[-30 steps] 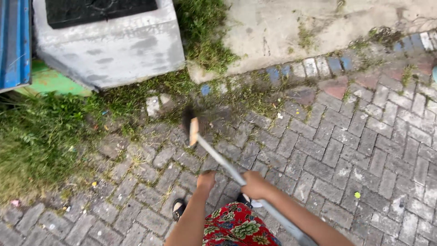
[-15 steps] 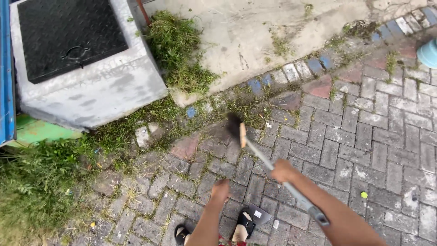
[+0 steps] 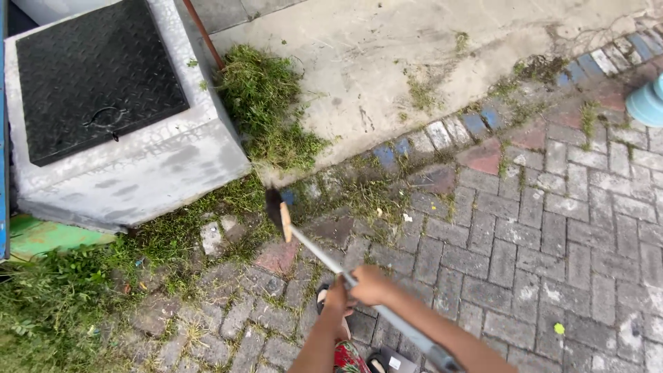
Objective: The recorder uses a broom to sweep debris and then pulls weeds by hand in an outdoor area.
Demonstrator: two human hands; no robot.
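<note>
Both my hands grip the metal handle (image 3: 314, 250) of a long garden tool. My left hand (image 3: 336, 299) and my right hand (image 3: 373, 284) sit close together about halfway along it, and the rest of the handle runs back under my right forearm. The tool's dark blade (image 3: 274, 207), on a short wooden end, rests on the weedy edge of the brick paving (image 3: 525, 262), just below a clump of cut grass (image 3: 266, 110). My sandalled feet (image 3: 324, 298) show under my arms.
A grey concrete box with a black metal lid (image 3: 97, 76) stands at upper left, a thin brown rod (image 3: 204, 34) beside it. Grass (image 3: 48, 311) grows at lower left. A concrete slab (image 3: 428, 48) lies beyond the bricks. A pale blue object (image 3: 647, 100) is at the right edge.
The blade has swung left across the bricks toward the grassy border. My hands have come closer together on the handle, and the view has tilted up toward the concrete box.
</note>
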